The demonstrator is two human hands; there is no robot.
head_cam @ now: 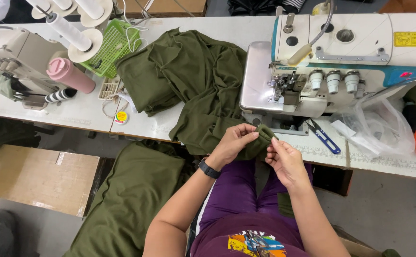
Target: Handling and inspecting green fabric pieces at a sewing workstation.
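While the left hand (233,145) pinches the olive-green fabric (203,90) fold, the right hand (286,162) pinches its edge before the overlock machine (331,62).

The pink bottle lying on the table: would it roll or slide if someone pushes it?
The pink bottle lies on its side and looks round, so it would probably roll. Its smooth surface may be slippery. It seems rigid, unlike the draped green fabric.

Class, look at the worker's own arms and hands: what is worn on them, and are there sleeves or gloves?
Both forearms are bare, no sleeves or gloves showing. The left hand has a black wristband or watch at the wrist. The right hand wears nothing visible.
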